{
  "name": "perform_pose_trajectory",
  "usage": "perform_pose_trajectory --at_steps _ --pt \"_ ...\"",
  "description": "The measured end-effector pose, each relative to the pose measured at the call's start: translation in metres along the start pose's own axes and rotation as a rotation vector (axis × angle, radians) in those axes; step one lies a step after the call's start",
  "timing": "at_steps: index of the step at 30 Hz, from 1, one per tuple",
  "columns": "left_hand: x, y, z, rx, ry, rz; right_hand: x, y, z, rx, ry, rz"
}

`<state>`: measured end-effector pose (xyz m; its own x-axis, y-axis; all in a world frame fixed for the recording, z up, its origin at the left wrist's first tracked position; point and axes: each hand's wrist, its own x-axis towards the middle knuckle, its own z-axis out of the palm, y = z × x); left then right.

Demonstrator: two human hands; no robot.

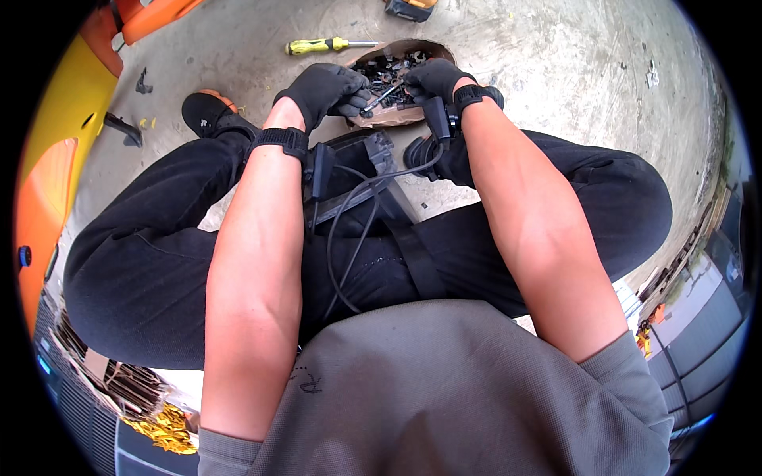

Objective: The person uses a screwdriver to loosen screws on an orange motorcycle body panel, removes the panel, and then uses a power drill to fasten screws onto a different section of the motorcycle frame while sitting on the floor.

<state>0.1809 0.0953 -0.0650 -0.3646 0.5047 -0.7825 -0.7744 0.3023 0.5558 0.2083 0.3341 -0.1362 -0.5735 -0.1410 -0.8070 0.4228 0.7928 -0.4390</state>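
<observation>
My left hand (325, 90), in a black glove, is at the left rim of a torn cardboard box (394, 120), its fingers curled together. What those fingers hold, if anything, is hidden. Over the box's right side, my right hand (432, 81), also gloved, has its fingers closed at the upper end of a slim silvery metal rod (385, 97). The rod slants down to the left, its lower end close to my left fingertips. Beneath it, the box holds a heap of small dark screws and metal fittings (390, 67).
A yellow-handled screwdriver (317, 46) lies behind the box on the concrete floor (556, 71). A black plastic part (349, 170) with cables (361, 186) sits between my legs. Yellow and orange panels (67, 135) stand at the left. A power tool's battery end (409, 9) shows at the top.
</observation>
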Motion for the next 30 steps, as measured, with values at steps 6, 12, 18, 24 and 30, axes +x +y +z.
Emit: perform_pose_trajectory --at_steps 6,12,18,24,30 --pt "0.015 -0.004 0.001 -0.005 0.024 0.008 0.037 0.044 0.018 0.374 0.088 -0.160" --pt "0.024 -0.014 -0.003 -0.168 -0.004 0.153 0.002 0.016 -0.003 -0.620 0.183 -0.304" --pt "0.025 -0.011 -0.008 -0.140 0.078 0.130 -0.003 0.011 0.001 -0.532 0.042 -0.182" --pt "0.021 -0.009 -0.014 -0.194 0.192 0.072 0.014 0.012 0.012 -0.752 -0.115 -0.338" --pt "0.024 -0.013 -0.013 -0.238 0.147 0.100 0.042 0.028 0.045 -0.924 -0.140 -0.534"
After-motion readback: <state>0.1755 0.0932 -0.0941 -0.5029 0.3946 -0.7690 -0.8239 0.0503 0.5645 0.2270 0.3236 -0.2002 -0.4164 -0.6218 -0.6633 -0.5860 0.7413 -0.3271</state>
